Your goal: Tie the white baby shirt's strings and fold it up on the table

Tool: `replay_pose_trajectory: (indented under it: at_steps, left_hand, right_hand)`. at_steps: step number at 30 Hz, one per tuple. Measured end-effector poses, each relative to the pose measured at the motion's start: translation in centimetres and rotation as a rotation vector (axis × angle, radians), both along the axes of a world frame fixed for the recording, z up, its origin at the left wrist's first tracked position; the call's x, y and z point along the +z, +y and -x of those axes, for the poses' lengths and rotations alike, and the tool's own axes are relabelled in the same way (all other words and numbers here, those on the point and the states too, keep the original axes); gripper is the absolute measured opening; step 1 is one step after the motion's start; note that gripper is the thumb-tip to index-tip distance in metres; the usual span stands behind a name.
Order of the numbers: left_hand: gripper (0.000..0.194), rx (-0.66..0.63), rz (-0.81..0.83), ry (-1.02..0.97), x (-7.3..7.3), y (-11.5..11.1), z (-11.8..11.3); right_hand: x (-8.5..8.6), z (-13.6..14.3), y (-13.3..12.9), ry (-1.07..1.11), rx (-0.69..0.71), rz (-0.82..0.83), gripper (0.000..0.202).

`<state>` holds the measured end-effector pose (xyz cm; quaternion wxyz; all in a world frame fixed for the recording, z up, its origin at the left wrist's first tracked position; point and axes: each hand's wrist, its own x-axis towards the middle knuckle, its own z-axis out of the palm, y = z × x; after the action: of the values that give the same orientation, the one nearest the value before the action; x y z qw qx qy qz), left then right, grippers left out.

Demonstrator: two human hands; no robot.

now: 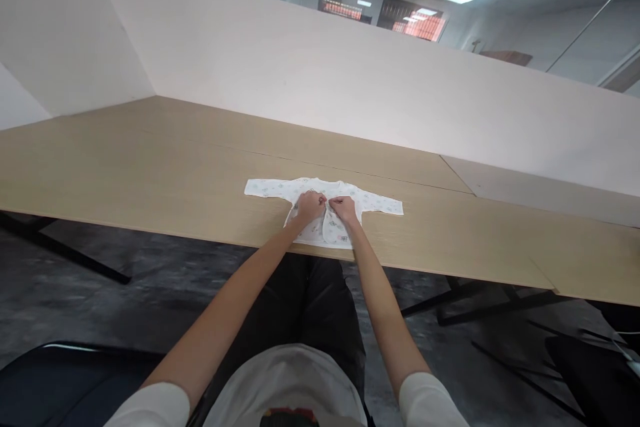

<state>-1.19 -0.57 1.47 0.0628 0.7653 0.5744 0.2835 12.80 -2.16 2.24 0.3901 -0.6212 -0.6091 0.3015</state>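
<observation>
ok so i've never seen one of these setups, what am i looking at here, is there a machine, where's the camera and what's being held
No machine here: you see a person's own bare hands, the left hand and the right hand. There is just one picture, from a camera worn on that person's head. It looks forward and down, so the dark trousers show below.

On the wooden table lies a small, white, long-sleeved shirt with a scattered print. It is spread near the close edge, sleeves out to both sides. Behind the table stands a white wall.

Both hands pinch the shirt's front, close together near its middle. Exactly which bit of cloth each one has is too small to tell.
</observation>
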Motion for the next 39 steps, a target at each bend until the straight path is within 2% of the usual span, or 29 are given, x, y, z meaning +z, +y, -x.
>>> replay_pose_trajectory:
  at_steps: [4, 7, 10, 14, 21, 29, 39]
  left_hand:
    - [0.027, -0.098, 0.025, 0.043, 0.4, -1.0, 1.1]
    - [0.025, -0.223, 0.048, 0.011, 0.5, -2.1, 2.1]
    - [0.025, -0.306, 0.076, -0.037, 0.5, -3.2, 2.5]
    - [0.023, -0.302, 0.065, -0.054, 0.5, -4.1, 2.2]
    - [0.021, -0.271, 0.069, -0.062, -0.3, -3.9, 1.8]
    - [0.019, -0.326, 0.048, -0.152, -0.8, -3.5, 2.0]
    - [0.019, -0.360, 0.090, -0.309, -0.1, -4.1, 2.3]
  right_hand:
    - [0.7, 0.0, -0.3, -0.180, 0.062, -0.059, 0.022]
    - [1.3, 0.1, -0.6, -0.299, 0.137, -0.016, 0.026]
    - [1.4, 0.3, -1.4, -0.328, 0.105, -0.014, 0.018]
    - [0.8, 0.5, -2.8, -0.295, 0.028, -0.020, 0.023]
    - [0.4, 0.3, -4.2, -0.193, 0.024, 0.014, 0.028]
    - [-0.6, 0.2, -5.5, 0.064, -0.074, -0.081, 0.032]
    - [-1.2, -0.2, -5.4, 0.122, -0.077, -0.151, 0.025]
